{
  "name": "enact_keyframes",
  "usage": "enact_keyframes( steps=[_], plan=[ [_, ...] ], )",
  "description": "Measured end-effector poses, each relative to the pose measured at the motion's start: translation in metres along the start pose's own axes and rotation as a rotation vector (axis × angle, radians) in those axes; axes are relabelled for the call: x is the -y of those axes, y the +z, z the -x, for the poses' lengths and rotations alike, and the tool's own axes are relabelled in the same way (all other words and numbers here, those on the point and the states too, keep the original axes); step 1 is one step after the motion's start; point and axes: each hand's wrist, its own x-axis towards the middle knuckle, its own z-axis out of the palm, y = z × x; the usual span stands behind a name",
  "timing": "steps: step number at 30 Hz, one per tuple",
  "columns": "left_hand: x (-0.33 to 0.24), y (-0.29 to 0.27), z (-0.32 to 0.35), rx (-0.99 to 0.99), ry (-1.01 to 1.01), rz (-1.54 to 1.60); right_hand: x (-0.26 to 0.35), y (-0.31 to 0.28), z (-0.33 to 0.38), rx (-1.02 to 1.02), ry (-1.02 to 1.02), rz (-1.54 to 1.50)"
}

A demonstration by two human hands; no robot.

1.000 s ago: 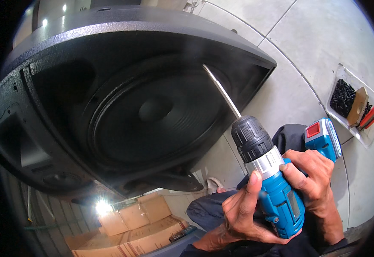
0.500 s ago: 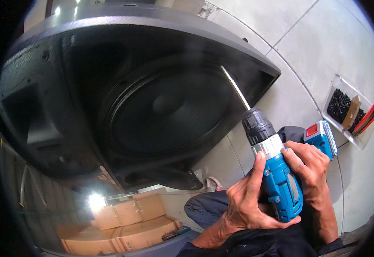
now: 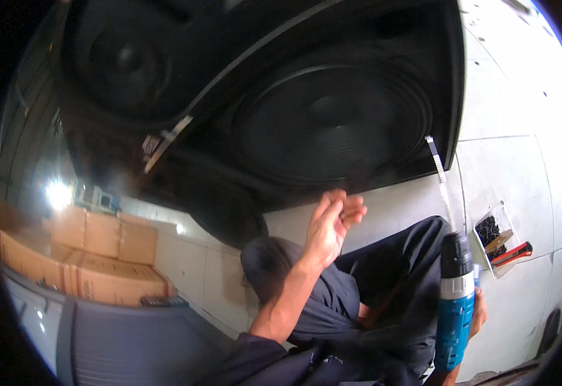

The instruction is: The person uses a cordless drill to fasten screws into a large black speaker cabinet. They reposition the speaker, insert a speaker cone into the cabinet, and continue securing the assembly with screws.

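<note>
A large black speaker cabinet [image 3: 332,122] with a round woofer cone lies on the pale tiled floor in front of me. My right hand [image 3: 478,314] grips a blue cordless drill [image 3: 454,309]; its long bit points up to the cabinet's lower right corner. My left hand [image 3: 332,222] is raised just below the cabinet's front edge, fingers loosely curled and holding nothing. My legs in dark trousers [image 3: 358,302] are folded under both hands.
A clear tray [image 3: 496,238] with black screws and a red-handled tool sits on the floor at the right. Cardboard boxes [image 3: 81,257] are stacked at the left, behind a grey ribbed surface [image 3: 139,341]. A second black speaker [image 3: 120,58] is at the upper left.
My left hand has let go of the drill and risen toward the cabinet's edge. The drill has swung right and down, held by my right hand alone. The view has shifted.
</note>
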Motion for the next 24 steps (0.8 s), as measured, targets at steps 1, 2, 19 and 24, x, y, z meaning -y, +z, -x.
enact_keyframes(
  steps=[1, 2, 19, 24],
  plan=[
    [-0.009, 0.0, -0.004, 0.028, 0.049, 0.064, 0.017, 0.004, -0.006, 0.033, -0.017, -0.027],
    [-0.022, 0.003, -0.005, 0.047, 0.093, 0.073, 0.034, 0.008, -0.013, 0.062, -0.032, -0.058],
    [-0.103, -0.144, 0.071, 0.008, 0.284, 0.496, 0.108, 0.072, 0.039, 0.622, -0.09, 0.314],
    [-0.109, -0.168, 0.074, -0.04, 0.28, 0.406, 0.149, 0.12, 0.011, 0.553, -0.238, -0.027]
  ],
)
